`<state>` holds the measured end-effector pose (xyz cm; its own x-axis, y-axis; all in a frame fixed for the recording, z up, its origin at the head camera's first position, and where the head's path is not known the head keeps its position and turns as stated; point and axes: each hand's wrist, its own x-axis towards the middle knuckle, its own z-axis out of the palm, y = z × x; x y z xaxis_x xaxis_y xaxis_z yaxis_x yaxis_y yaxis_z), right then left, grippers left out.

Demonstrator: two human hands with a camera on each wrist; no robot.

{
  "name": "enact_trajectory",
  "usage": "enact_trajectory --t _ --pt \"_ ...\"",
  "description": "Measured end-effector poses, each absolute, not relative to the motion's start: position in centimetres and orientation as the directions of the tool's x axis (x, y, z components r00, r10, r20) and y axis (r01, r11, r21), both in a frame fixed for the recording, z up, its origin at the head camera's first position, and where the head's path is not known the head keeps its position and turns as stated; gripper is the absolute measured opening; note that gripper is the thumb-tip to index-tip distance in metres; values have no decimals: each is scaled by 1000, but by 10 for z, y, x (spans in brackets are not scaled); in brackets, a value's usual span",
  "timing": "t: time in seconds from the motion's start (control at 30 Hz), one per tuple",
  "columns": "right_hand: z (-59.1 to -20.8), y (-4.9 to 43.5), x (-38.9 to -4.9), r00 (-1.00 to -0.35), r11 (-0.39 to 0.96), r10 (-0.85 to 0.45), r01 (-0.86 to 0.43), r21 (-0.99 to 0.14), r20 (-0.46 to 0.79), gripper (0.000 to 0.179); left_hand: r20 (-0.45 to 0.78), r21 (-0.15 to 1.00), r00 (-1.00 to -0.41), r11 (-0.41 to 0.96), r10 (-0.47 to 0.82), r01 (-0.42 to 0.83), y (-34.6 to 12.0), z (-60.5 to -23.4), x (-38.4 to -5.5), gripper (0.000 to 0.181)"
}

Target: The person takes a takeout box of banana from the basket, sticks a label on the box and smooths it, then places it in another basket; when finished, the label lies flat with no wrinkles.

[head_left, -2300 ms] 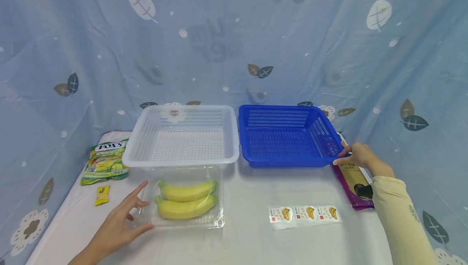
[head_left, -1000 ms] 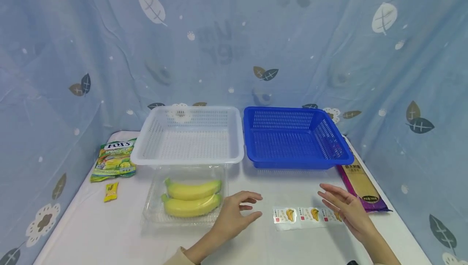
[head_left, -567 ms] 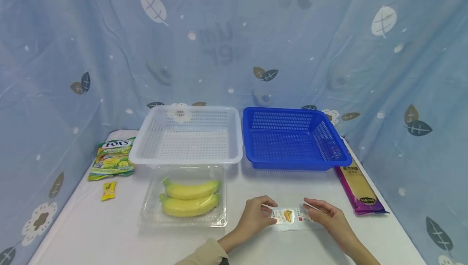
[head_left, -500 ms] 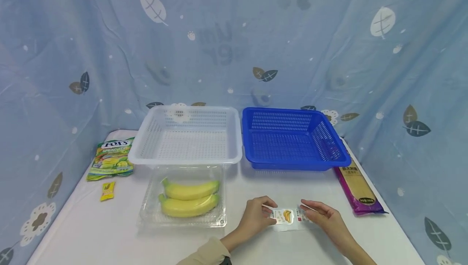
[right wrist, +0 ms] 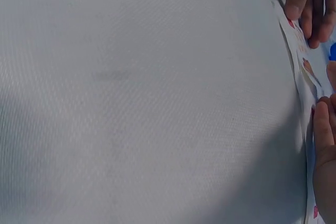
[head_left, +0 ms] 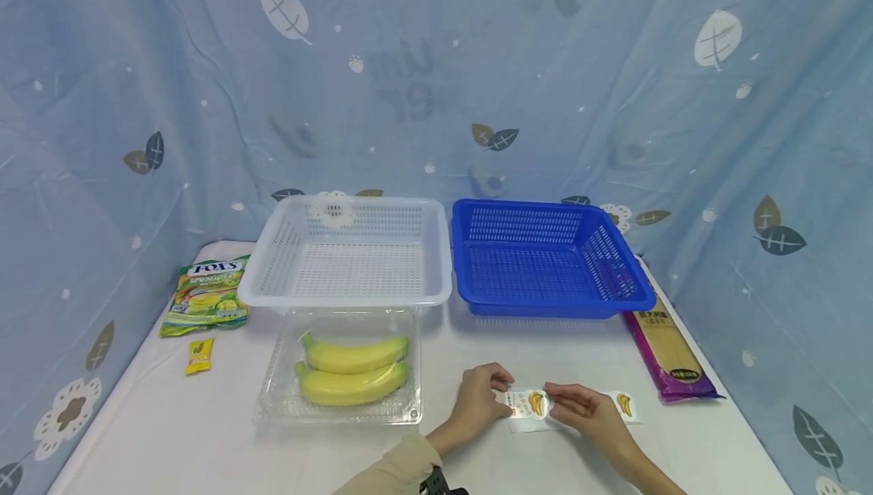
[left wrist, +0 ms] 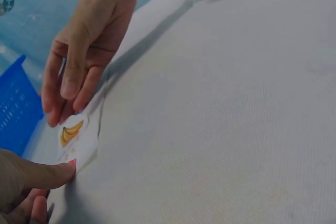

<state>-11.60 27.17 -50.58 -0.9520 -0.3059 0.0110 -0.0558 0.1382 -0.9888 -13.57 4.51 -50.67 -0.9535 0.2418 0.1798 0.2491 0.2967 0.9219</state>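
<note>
A strip of banana stickers (head_left: pixel 528 405) lies on the white tabletop in the head view. My left hand (head_left: pixel 475 402) holds its left end, the thumb (left wrist: pixel 59 174) on the sticker's red mark in the left wrist view. My right hand (head_left: pixel 596 421) is at the right edge of the leftmost sticker, fingertips close to it. Whether they pinch that edge I cannot tell. This hand covers the middle sticker; part of the right-hand sticker (head_left: pixel 624 405) shows past it. In the right wrist view, the sticker edge (right wrist: pixel 310 72) near the fingers looks slightly raised.
Left of my hands, a clear plastic box (head_left: pixel 280 396) holds two bananas (head_left: pixel 353 386). Behind stand a white basket (head_left: pixel 344 302) and a blue basket (head_left: pixel 555 307). A green candy bag (head_left: pixel 208 302) and yellow wrapped candy (head_left: pixel 198 357) lie left, a purple pasta packet (head_left: pixel 671 362) right.
The right hand has come from the blue basket's corner to the sticker strip, then slid left along it. The left hand has left the plastic box for the strip's left end.
</note>
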Motion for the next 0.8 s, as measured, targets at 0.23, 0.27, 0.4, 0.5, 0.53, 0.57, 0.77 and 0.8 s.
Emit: enact_trajectory --t 0.23,0.27,0.4,0.5,0.53,0.57,0.77,0.8 --pt "-501 266 -116 -963 186 -268 -30 -982 -21 41 175 925 -957 294 231 241 45 -507 -135 41" --pt "-500 265 -116 -961 187 -274 -25 -982 -28 41 177 924 -957 295 231 243 45 -507 -135 41" --pt "-498 263 -117 -956 225 -287 -6 -974 -60 41 178 926 -956 290 232 243 46 -508 -135 41" --pt "-498 262 -119 -958 302 -275 -5 -953 -82 37 172 929 -957 284 235 237 46 -508 -135 41" --pt "-499 262 -120 -958 328 -277 -18 -944 -78 35 169 930 -957 283 236 234 46 -508 -135 40" --pt "-499 261 -120 -958 353 -278 -33 -935 -71 32 169 929 -957 286 237 235 46 -508 -135 40" --pt "-505 259 -121 -955 382 -290 -178 -907 65 21 166 907 -957 343 239 243 45 -506 -135 36" --pt "-506 260 -121 -953 371 -287 -202 -906 94 20 164 903 -957 353 240 244 45 -506 -135 35"
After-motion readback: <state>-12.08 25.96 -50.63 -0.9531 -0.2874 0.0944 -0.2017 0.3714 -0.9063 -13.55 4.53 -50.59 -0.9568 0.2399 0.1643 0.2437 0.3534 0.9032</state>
